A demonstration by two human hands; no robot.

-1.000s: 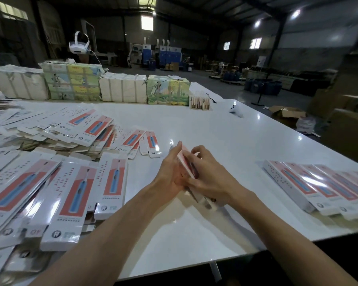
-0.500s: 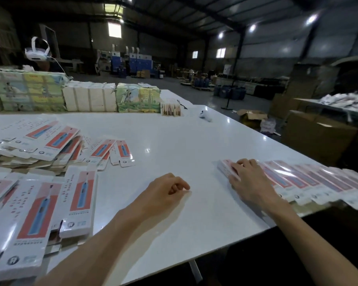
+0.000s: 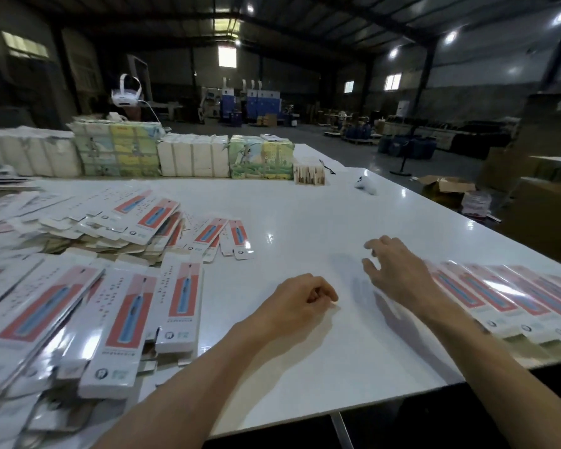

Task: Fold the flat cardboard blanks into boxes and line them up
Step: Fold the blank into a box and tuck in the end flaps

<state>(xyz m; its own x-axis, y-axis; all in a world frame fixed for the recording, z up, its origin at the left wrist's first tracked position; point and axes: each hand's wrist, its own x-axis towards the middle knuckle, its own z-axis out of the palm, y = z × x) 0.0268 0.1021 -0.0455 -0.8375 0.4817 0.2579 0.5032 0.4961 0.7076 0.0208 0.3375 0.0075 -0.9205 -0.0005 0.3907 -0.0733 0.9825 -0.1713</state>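
Observation:
A heap of flat white-and-red cardboard blanks point(image 3: 88, 286) printed with a blue toothbrush covers the left half of the white table point(image 3: 305, 205). A row of several folded boxes point(image 3: 512, 299) with the same print lies side by side along the right front edge. My left hand point(image 3: 300, 298) rests on the table at centre, its fingers curled and holding nothing. My right hand point(image 3: 399, 273) hovers just left of the row's nearest box, fingers spread and empty.
Wrapped bundles of paper packs point(image 3: 188, 155) stand along the table's far edge, with a small rack of wooden pieces point(image 3: 309, 174) and a white object point(image 3: 365, 186) beside them. Brown cartons point(image 3: 447, 187) sit on the floor to the right.
Both hands held a folded box at the centre a second ago. My right hand set it at the left end of the row and has now lifted off it; my left hand stayed at centre.

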